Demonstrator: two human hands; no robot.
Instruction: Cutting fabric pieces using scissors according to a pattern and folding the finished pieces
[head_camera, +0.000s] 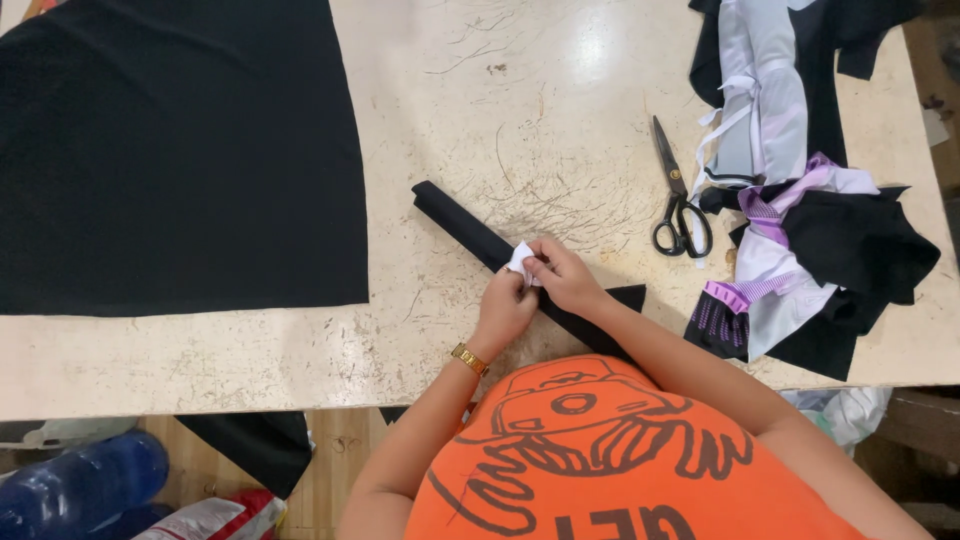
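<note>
Both hands pinch one small white tag (520, 262). The left hand (503, 310) grips it from below, fingers closed on its lower edge. The right hand (565, 280) grips it from the side, fingertips closed on its right edge. The tag sits directly on a long folded black strip (462, 225), which runs under the fingers from upper left to lower right across the table (560, 90).

To hold the tag well, keep both pinches close together and the tag flat against the strip, with its edge square to the strip's fold; a loose pinch would likely let it skew.

Scissors (678, 200) lie shut to the right of the fingers, apart from them. Beyond the scissors is a heap of black, white and purple scraps (800, 200). Well to the left lies a large black cloth (180, 150), spread flat.
</note>
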